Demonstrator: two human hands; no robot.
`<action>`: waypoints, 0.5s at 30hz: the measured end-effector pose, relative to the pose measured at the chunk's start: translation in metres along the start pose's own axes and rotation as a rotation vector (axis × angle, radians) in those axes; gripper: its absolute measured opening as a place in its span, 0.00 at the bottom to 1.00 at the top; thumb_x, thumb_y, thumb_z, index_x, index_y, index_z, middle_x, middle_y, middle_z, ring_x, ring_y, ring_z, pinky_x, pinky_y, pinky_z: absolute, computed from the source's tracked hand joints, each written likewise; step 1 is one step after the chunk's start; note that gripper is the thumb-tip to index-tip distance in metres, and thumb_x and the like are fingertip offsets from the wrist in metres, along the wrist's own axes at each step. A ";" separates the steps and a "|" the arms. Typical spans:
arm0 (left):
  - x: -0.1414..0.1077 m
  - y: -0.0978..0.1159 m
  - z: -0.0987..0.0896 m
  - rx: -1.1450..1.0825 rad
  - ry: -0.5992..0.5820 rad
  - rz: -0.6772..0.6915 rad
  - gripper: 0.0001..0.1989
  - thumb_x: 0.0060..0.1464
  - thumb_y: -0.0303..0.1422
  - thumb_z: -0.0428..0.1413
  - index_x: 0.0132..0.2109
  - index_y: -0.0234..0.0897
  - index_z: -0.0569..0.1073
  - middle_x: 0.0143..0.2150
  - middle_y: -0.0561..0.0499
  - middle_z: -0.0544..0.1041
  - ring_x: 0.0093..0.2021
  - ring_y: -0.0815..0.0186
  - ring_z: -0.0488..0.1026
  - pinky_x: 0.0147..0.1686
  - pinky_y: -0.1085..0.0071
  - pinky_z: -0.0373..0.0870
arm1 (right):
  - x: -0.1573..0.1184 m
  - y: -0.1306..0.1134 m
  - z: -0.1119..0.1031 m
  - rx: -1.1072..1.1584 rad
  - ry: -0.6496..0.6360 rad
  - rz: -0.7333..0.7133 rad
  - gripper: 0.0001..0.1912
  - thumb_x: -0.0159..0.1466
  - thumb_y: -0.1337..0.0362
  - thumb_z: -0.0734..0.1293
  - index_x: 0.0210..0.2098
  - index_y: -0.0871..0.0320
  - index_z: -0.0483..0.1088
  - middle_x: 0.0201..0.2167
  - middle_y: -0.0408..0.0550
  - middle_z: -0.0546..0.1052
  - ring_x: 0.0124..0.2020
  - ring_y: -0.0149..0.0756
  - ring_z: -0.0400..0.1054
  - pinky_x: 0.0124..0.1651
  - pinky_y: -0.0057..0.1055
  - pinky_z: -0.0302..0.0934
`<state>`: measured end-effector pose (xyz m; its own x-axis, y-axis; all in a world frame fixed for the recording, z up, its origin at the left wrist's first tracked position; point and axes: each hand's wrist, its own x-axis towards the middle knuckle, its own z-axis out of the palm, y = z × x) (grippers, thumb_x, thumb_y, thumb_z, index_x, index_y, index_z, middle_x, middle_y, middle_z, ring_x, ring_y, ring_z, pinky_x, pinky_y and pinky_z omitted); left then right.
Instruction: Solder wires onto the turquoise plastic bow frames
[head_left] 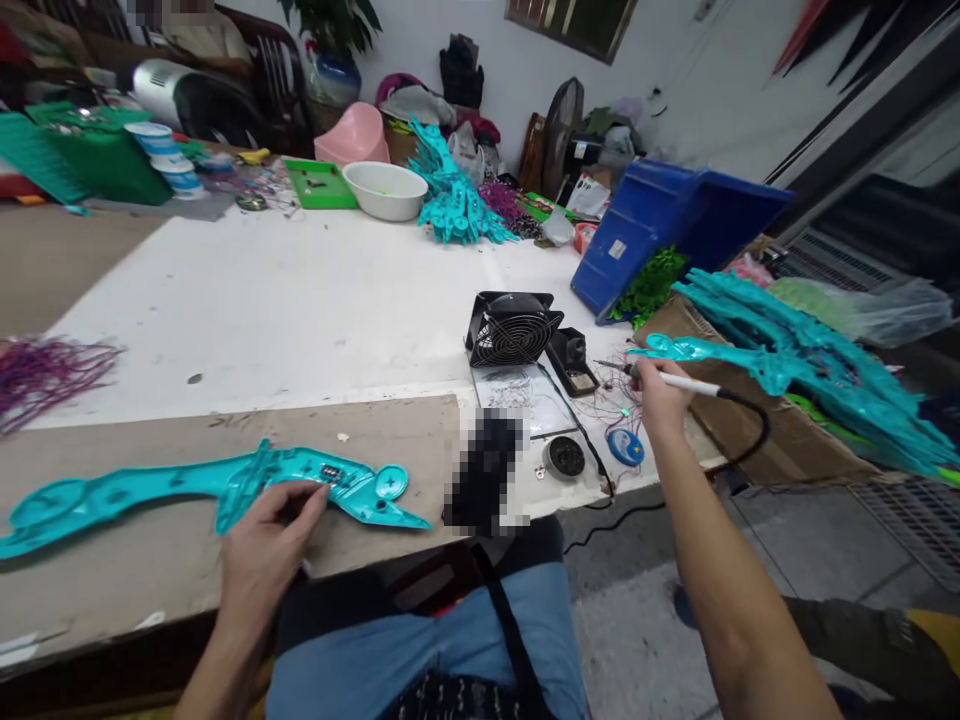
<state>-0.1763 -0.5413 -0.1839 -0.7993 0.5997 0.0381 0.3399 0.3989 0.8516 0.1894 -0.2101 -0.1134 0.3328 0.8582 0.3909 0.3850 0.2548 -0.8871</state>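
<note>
Your R hand (664, 402), right of the fan (514, 332), has fingers clamped on the soldering iron (694, 384); your L hand (264, 545), left of it, touches the turq. shell (169, 480), fingers' grip unclear.

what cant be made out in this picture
All in the head view:
- dark object: lost under pixelation
- purple wires: cut off by left edge
- what the left hand may pinch: hidden by its fingers
- print on the label of the blue bin: too small
</note>
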 end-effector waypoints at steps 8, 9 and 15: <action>-0.002 0.002 0.003 -0.026 0.009 0.088 0.11 0.44 0.42 0.58 0.27 0.38 0.75 0.26 0.52 0.76 0.28 0.65 0.72 0.33 0.70 0.70 | 0.028 0.012 0.073 -0.053 -0.080 0.173 0.04 0.49 0.66 0.69 0.22 0.59 0.69 0.12 0.37 0.66 0.15 0.30 0.63 0.19 0.26 0.56; -0.003 0.002 0.004 -0.045 0.016 0.099 0.10 0.44 0.41 0.57 0.27 0.38 0.75 0.26 0.52 0.76 0.28 0.65 0.72 0.33 0.70 0.70 | 0.027 0.013 0.079 -0.050 -0.077 0.216 0.04 0.49 0.68 0.69 0.22 0.58 0.68 0.12 0.37 0.65 0.14 0.30 0.62 0.19 0.27 0.56; -0.006 -0.003 0.008 -0.144 -0.016 0.102 0.08 0.48 0.37 0.56 0.29 0.36 0.75 0.29 0.50 0.77 0.31 0.65 0.73 0.34 0.70 0.70 | 0.023 0.015 0.104 0.027 -0.005 0.383 0.16 0.48 0.72 0.70 0.22 0.51 0.59 0.12 0.35 0.61 0.12 0.32 0.56 0.17 0.32 0.50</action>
<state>-0.1690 -0.5405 -0.1907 -0.7562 0.6431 0.1206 0.3433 0.2331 0.9098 0.1131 -0.1405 -0.1430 0.4438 0.8957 0.0283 0.2102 -0.0733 -0.9749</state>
